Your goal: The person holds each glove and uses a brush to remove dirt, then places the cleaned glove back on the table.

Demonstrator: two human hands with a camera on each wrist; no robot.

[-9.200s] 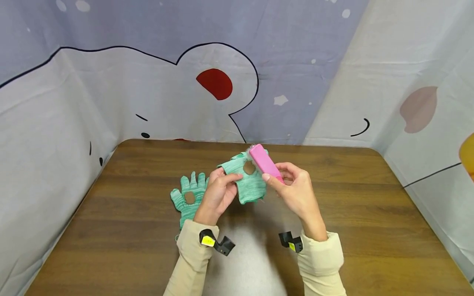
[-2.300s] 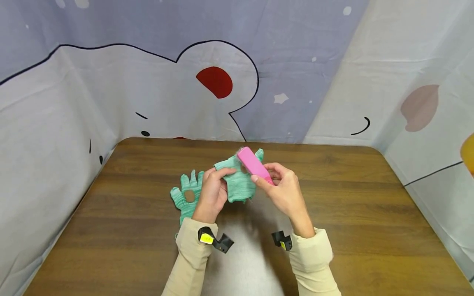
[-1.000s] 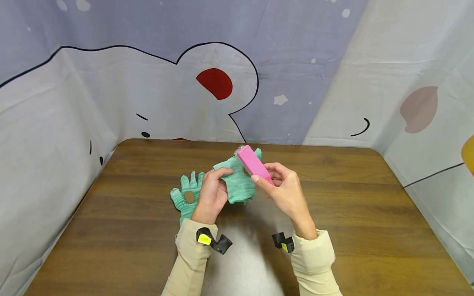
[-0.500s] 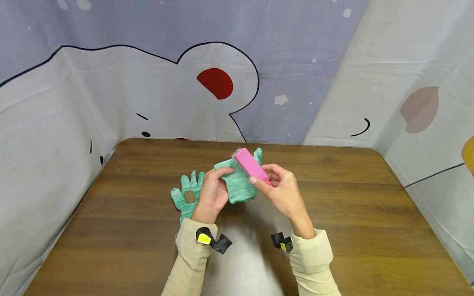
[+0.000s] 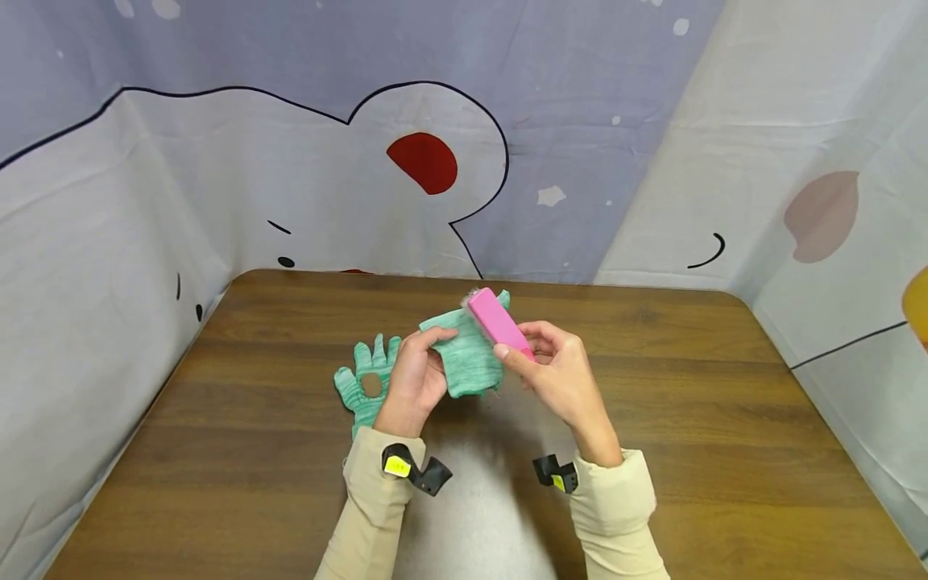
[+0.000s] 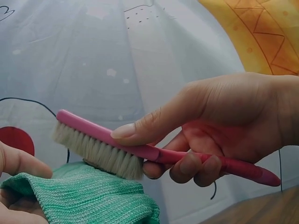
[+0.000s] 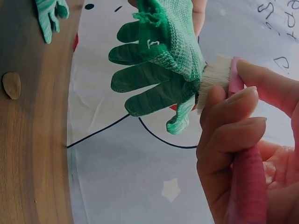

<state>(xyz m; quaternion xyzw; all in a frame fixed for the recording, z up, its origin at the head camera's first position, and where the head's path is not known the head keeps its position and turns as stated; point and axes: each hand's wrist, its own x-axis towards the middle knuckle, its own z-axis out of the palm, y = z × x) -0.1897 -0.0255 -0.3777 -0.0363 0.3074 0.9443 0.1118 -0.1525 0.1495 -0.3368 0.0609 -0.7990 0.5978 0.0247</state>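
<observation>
My left hand (image 5: 415,383) holds a green knitted glove (image 5: 469,366) by its cuff, thumb on top, above the table. In the right wrist view the held glove's fingers hang spread, with loose threads at one edge. My right hand (image 5: 569,383) grips a pink brush (image 5: 499,321), thumb on its back and fingers curled round the handle (image 6: 229,167). Its pale bristles (image 6: 100,151) rest against the glove, over a brown patch that is mostly hidden. A second green glove (image 5: 365,411) with a brown oval on it lies flat left of my left hand.
The wooden table (image 5: 710,403) runs back to a patterned cloth backdrop (image 5: 304,177), with cloth walls at both sides. A brown oval (image 7: 11,85) shows on the table in the right wrist view; I cannot tell what it is.
Since the oldest frame both hands, the held glove and the brush have shifted slightly left, and the brush now hides the brown patch. Lately the brush makes only small shifts over the glove.
</observation>
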